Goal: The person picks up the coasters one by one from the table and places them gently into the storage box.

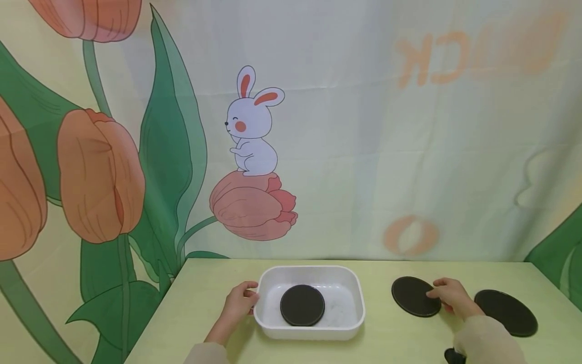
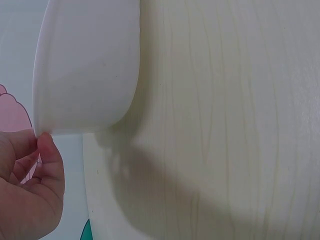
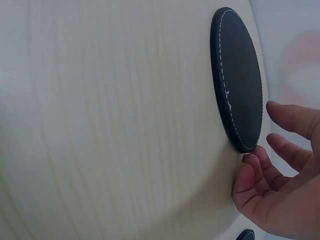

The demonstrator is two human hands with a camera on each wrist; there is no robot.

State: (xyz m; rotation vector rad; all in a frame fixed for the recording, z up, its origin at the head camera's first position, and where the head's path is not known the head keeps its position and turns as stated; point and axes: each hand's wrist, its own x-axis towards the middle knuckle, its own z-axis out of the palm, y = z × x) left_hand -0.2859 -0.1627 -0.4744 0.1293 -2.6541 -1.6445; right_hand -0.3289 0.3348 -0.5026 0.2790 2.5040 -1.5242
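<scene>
In the head view my left hand pinches the left rim of a white rectangular basin. The left wrist view shows thumb and finger meeting at that rim, by the basin's corner. One round black coaster lies inside the basin. On the right, my right hand is at the right edge of a second black coaster on the table. In the right wrist view this coaster has white edge stitching; the lower fingers are against its edge, while thumb and index finger stand apart. Firm contact there is unclear.
Another black coaster lies right of my right hand, partly behind the sleeve. A small black object sits at the front edge of view, partly hidden. The pale wooden table ends at a printed curtain.
</scene>
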